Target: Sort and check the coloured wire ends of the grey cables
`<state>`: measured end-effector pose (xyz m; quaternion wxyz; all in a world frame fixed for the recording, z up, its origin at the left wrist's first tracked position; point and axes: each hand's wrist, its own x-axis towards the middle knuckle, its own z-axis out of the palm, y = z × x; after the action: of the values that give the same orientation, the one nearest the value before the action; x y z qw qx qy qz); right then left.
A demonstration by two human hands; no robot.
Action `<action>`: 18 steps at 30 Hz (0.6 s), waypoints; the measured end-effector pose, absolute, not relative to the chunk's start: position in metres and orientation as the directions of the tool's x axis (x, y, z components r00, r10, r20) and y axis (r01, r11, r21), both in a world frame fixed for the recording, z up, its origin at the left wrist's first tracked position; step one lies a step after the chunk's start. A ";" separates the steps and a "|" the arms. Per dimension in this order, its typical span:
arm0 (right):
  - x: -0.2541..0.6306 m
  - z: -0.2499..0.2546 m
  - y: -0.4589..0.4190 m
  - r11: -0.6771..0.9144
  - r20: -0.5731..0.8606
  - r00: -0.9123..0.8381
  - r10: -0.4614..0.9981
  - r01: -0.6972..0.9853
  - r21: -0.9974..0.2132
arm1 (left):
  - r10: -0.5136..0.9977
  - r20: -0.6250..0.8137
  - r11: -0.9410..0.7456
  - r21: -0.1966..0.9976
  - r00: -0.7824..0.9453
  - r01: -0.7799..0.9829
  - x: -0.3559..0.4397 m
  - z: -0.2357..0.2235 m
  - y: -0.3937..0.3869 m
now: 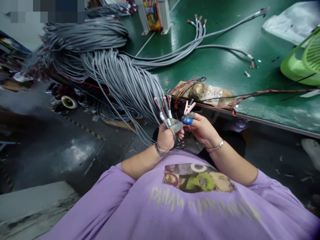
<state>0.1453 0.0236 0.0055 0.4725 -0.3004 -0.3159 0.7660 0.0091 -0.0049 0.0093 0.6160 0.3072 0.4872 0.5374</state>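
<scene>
My left hand [168, 136] is closed around the ends of several grey cables, with a grey covering over its thumb. White sleeves and fanned coloured wires [162, 105] stick up from those cable ends. Close beside it, my right hand [202, 129] is pinched near the thin wires at the cable ends; a blue band wraps one of its digits and grey covers another. What lies between its fingertips is too small to make out. Just beyond the right fingertips is a pink clothes peg [189, 107]. The long grey cable bundle [130, 80] hangs over the table edge to my left.
On the green table [225, 66] lie loose grey cables with stripped ends, a taped cardboard piece [212, 94] and red and black wires. A green plastic basket [303, 63] and a plastic bag [291, 23] are at the right. More coiled cables [87, 35] are piled at the back left.
</scene>
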 end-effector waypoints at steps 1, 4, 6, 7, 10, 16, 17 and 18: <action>0.145 0.005 0.024 -0.379 -0.176 -0.393 0.903 -0.532 -0.757 | 0.961 -0.271 0.231 0.898 -0.058 -0.373 0.010 0.009 -0.005; 0.147 0.000 0.026 -0.447 -0.233 -0.423 0.876 -0.527 -0.723 | 0.959 -0.280 0.238 0.885 -0.051 -0.401 0.010 0.013 -0.004; 0.151 -0.004 0.030 -0.480 -0.267 -0.424 0.865 -0.550 -0.683 | 0.955 -0.296 0.256 0.870 -0.031 -0.422 0.010 0.017 -0.003; 0.152 -0.006 0.033 -0.494 -0.284 -0.421 0.862 -0.569 -0.658 | 0.952 -0.304 0.265 0.862 -0.023 -0.432 0.009 0.019 -0.003; 0.154 -0.006 0.043 -0.500 -0.318 -0.388 0.865 -0.611 -0.613 | 0.947 -0.320 0.287 0.851 -0.001 -0.439 0.009 0.025 -0.002; 0.139 0.001 0.059 -0.354 -0.255 -0.246 0.935 -0.608 -0.711 | 0.949 -0.314 0.291 0.866 0.010 -0.406 0.015 0.023 0.001; 0.136 0.001 0.060 -0.341 -0.246 -0.237 0.940 -0.613 -0.712 | 0.951 -0.310 0.285 0.870 0.002 -0.403 0.016 0.021 0.001; 0.133 0.000 0.060 -0.332 -0.237 -0.233 0.943 -0.620 -0.711 | 0.952 -0.307 0.279 0.873 -0.008 -0.401 0.017 0.019 0.002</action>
<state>0.1334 0.0605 -0.0003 0.5238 -0.3303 -0.2443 0.7462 0.0174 0.0015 0.0191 0.6423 0.2892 0.4762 0.5264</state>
